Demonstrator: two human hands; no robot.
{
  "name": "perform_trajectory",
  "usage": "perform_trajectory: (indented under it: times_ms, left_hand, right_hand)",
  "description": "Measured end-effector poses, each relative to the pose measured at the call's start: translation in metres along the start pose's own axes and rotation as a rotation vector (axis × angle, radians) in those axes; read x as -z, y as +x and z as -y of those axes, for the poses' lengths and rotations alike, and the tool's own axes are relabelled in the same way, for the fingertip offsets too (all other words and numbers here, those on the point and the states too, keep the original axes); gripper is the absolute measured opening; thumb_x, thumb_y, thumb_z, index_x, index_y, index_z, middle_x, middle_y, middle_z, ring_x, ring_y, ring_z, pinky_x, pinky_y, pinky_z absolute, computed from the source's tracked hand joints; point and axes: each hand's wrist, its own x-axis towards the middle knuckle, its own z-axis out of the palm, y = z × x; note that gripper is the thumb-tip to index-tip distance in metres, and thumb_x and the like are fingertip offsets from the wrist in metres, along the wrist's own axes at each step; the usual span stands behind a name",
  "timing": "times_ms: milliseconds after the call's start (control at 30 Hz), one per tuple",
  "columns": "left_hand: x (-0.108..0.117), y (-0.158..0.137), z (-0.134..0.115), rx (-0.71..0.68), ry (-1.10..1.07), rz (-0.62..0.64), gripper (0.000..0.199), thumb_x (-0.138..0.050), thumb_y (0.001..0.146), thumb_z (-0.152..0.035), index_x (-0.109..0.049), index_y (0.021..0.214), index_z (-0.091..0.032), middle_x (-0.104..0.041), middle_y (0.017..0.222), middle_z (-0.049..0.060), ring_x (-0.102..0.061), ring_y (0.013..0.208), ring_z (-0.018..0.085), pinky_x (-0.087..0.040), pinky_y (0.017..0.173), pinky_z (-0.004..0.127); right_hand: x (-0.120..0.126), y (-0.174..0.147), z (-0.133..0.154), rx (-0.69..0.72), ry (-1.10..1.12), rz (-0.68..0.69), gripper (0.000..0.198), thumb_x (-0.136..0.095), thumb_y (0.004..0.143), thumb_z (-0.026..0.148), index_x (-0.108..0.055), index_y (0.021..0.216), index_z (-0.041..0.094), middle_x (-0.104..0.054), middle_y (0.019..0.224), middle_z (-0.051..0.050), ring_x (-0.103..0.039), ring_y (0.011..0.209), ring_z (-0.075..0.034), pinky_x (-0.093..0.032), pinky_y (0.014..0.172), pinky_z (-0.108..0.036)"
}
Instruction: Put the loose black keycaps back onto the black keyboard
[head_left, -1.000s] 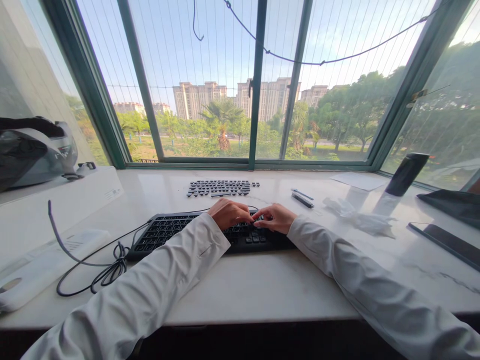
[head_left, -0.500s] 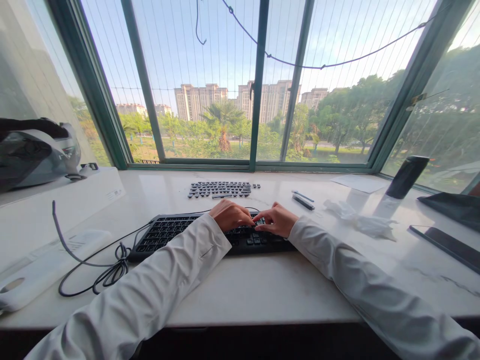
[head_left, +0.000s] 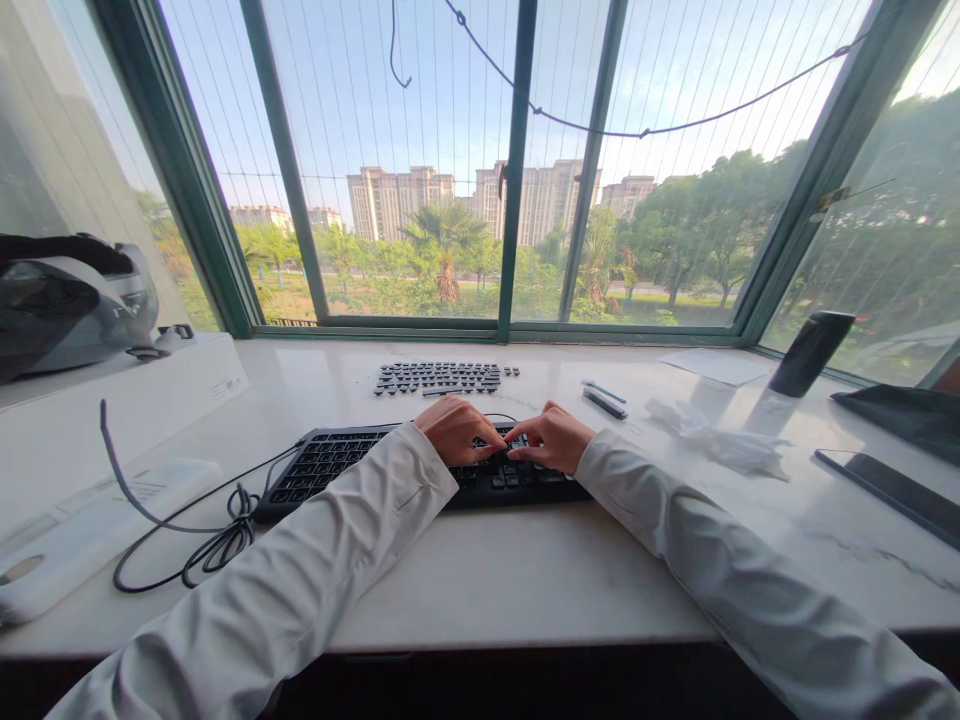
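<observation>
A black keyboard (head_left: pixel 330 468) lies on the pale marble counter, with keycaps off over its left part. My left hand (head_left: pixel 459 430) is over the keyboard's middle, its thumb and fingers pinched together at the keys. My right hand (head_left: pixel 551 438) is beside it over the right part, fingers bent down and fingertips close to the left ones. Whatever sits between the fingertips is too small to make out. Behind the keyboard, loose black keycaps (head_left: pixel 439 378) are laid out in rows on the counter.
A coiled black cable (head_left: pixel 234 530) and a white power strip (head_left: pixel 112 530) lie at left, by a white box (head_left: pixel 202 385) bearing a helmet (head_left: pixel 71 305). To the right are pens (head_left: pixel 604 402), crumpled clear plastic (head_left: pixel 724 445), a black cylinder (head_left: pixel 811 353) and a phone (head_left: pixel 892 490).
The left fingers shift slightly and draw closer together over the keys. My right hand stays nearly in place. The whole view moves very slightly.
</observation>
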Motion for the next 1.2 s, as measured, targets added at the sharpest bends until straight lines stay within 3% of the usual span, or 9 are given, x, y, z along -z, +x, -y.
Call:
perform_trajectory:
  times_ms: [133,267,367,600,833,933,1067,1200]
  left_hand:
    - [-0.005,0.000,0.002,0.029,-0.040,-0.026,0.023,-0.052,0.081,-0.031,-0.071,0.094,-0.032,-0.073,0.086,-0.003,-0.065,0.073,0.011,-0.038,0.060,0.019]
    - [-0.007,-0.001,0.003,0.031,-0.038,-0.030,0.023,-0.052,0.081,-0.031,-0.072,0.093,-0.031,-0.073,0.084,-0.001,-0.065,0.072,0.011,-0.038,0.058,0.018]
    - [-0.008,-0.001,0.003,0.020,-0.015,-0.022,0.023,-0.053,0.080,-0.030,-0.072,0.092,-0.032,-0.073,0.083,-0.003,-0.065,0.071,0.010,-0.036,0.055,0.019]
    - [-0.004,0.000,0.001,-0.018,0.027,-0.017,0.022,-0.053,0.080,-0.028,-0.072,0.089,-0.033,-0.072,0.083,-0.004,-0.063,0.068,0.009,-0.033,0.051,0.018]
    - [0.002,0.002,-0.005,-0.023,0.089,0.035,0.027,-0.055,0.072,-0.024,-0.071,0.092,-0.034,-0.072,0.083,-0.004,-0.062,0.065,0.011,-0.032,0.050,0.021]
    - [0.005,0.005,-0.010,0.004,0.132,0.091,0.028,-0.055,0.067,-0.021,-0.072,0.086,-0.032,-0.070,0.068,-0.001,-0.060,0.057,0.014,-0.030,0.047,0.023]
    - [0.005,0.007,-0.012,0.040,0.189,0.124,0.023,-0.054,0.066,-0.022,-0.073,0.076,-0.032,-0.064,0.053,0.001,-0.053,0.045,0.015,-0.023,0.044,0.026]
    - [0.001,0.008,-0.011,0.026,0.168,0.097,0.021,-0.052,0.071,-0.025,-0.072,0.066,-0.028,-0.062,0.050,0.003,-0.051,0.042,0.014,-0.022,0.043,0.026]
  right_hand:
    - [0.000,0.001,-0.006,-0.039,0.144,0.065,0.035,-0.059,0.076,0.046,-0.072,0.096,0.021,-0.051,0.047,0.005,-0.042,0.046,-0.007,-0.031,0.059,-0.023]
    - [0.000,0.001,-0.007,-0.079,0.216,0.093,0.039,-0.058,0.076,0.048,-0.071,0.097,0.018,-0.049,0.045,0.005,-0.042,0.045,-0.008,-0.029,0.053,-0.022]
    - [-0.001,0.001,-0.007,-0.063,0.189,0.064,0.039,-0.060,0.074,0.049,-0.072,0.095,0.018,-0.051,0.048,0.005,-0.043,0.046,-0.007,-0.031,0.056,-0.022]
    - [-0.004,0.001,-0.004,0.016,0.004,-0.003,0.036,-0.062,0.075,0.049,-0.070,0.097,0.021,-0.059,0.054,0.004,-0.050,0.052,-0.009,-0.030,0.082,-0.032]
    - [-0.004,0.000,-0.002,0.002,-0.051,-0.023,0.037,-0.064,0.073,0.052,-0.070,0.096,0.023,-0.064,0.058,0.002,-0.051,0.054,-0.010,-0.030,0.080,-0.032]
    - [-0.005,-0.001,-0.003,0.011,-0.061,-0.035,0.035,-0.063,0.074,0.051,-0.071,0.094,0.024,-0.064,0.059,0.002,-0.052,0.057,-0.011,-0.029,0.079,-0.031]
    - [-0.003,-0.002,0.001,0.138,-0.197,-0.010,0.026,-0.055,0.082,0.046,-0.072,0.085,0.027,-0.066,0.059,0.000,-0.054,0.056,-0.012,-0.028,0.078,-0.032]
    - [0.001,-0.003,0.012,0.255,-0.398,0.037,0.036,-0.042,0.088,0.035,-0.071,0.070,0.023,-0.069,0.063,-0.005,-0.055,0.055,-0.013,-0.027,0.075,-0.033]
